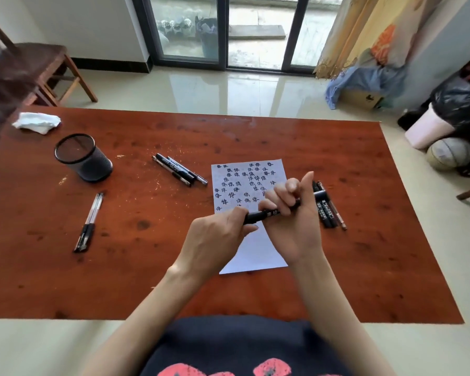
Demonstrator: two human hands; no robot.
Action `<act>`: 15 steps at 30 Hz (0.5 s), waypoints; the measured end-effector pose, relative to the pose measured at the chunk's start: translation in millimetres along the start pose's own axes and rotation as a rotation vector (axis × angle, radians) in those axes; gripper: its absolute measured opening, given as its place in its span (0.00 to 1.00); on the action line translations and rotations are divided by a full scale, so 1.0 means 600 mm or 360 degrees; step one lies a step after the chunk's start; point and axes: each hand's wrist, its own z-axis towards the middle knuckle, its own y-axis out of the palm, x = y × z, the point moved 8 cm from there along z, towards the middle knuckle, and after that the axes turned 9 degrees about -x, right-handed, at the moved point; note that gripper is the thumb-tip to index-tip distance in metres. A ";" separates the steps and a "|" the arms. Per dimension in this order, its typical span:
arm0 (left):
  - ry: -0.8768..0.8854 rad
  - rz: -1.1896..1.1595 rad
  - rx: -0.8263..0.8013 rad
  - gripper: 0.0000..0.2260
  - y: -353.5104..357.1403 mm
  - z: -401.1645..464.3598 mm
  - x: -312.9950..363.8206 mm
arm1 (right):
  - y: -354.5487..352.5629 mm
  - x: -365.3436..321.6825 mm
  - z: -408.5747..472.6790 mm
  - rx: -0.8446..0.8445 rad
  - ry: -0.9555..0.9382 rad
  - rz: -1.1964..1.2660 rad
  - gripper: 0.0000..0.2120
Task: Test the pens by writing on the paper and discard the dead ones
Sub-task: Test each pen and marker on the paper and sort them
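Both my hands hold one black marker (263, 214) level above the white paper (258, 248), which is covered with handwritten characters in its upper half. My left hand (217, 237) grips the marker's left end, and my right hand (291, 213) is curled round its middle with the thumb raised. A bunch of black markers and pens (327, 210) lies just right of the paper. Three pens (178, 169) lie left of the paper's top. Two clear-barrelled pens (88, 221) lie further left.
A black mesh pen holder (84, 158) stands at the left on the red-brown wooden table (364, 267). A crumpled white tissue (37, 122) lies at the far left corner. A wooden chair (52, 69) stands beyond the table.
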 end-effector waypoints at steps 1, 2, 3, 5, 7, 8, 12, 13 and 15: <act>0.0010 0.0037 0.0023 0.17 -0.004 0.000 0.004 | 0.006 -0.005 -0.003 -0.0026 -0.0018 -0.0002 0.20; 0.0021 0.0078 0.0045 0.17 -0.007 0.000 0.007 | 0.012 -0.009 -0.006 -0.0049 -0.0034 -0.0032 0.23; 0.0026 0.0109 0.0053 0.17 -0.007 -0.001 0.009 | 0.018 -0.012 -0.007 -0.0067 -0.0048 -0.0077 0.24; 0.0036 0.0131 0.0065 0.17 -0.004 -0.005 0.009 | 0.025 -0.012 -0.009 -0.0082 -0.0057 -0.0158 0.25; 0.0070 0.0136 0.0068 0.17 -0.002 -0.010 0.007 | 0.024 -0.008 -0.011 -0.0081 -0.0046 -0.0177 0.25; 0.0099 0.0134 0.0064 0.17 -0.002 -0.010 0.007 | 0.026 -0.007 -0.012 -0.0096 -0.0044 -0.0177 0.25; 0.0187 0.0049 0.0052 0.17 0.000 -0.005 0.001 | 0.039 0.001 -0.016 -0.0225 -0.0127 -0.0258 0.24; 0.0191 0.0019 0.0046 0.17 0.002 -0.006 -0.002 | 0.040 0.002 -0.017 -0.0232 -0.0138 -0.0282 0.24; 0.0205 -0.0050 0.0053 0.17 0.008 -0.008 -0.006 | 0.038 -0.001 -0.019 -0.0230 -0.0160 -0.0330 0.24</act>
